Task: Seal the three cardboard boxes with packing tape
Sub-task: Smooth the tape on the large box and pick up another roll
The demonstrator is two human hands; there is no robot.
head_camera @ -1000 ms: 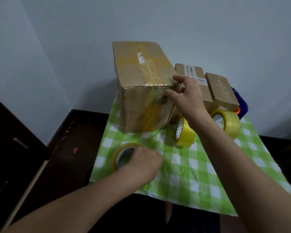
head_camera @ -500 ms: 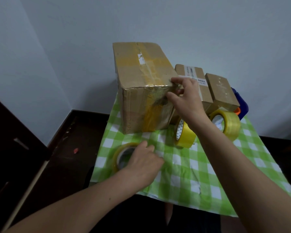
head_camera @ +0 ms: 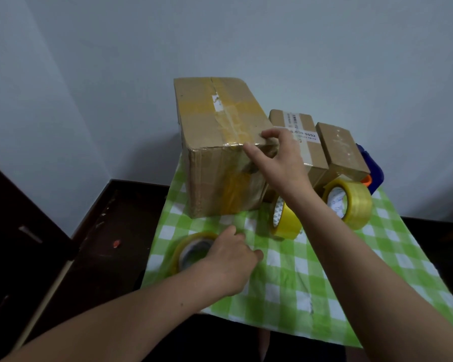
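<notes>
While right hand (head_camera: 280, 163) grips, large box (head_camera: 215, 121) points wallward.

Three boxes (head_camera: 221, 150) behind three tape rolls (head_camera: 285, 218).

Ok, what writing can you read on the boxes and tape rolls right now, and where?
"555X": white label on the middle box; the digits before it are blurred and partly behind the right hand.
Smaller print on that label: too small to read.
On the big box, the sticker scrap: nothing legible.
Cores of the tape rolls: print blurred.
On the small box: no writing seen.
</notes>
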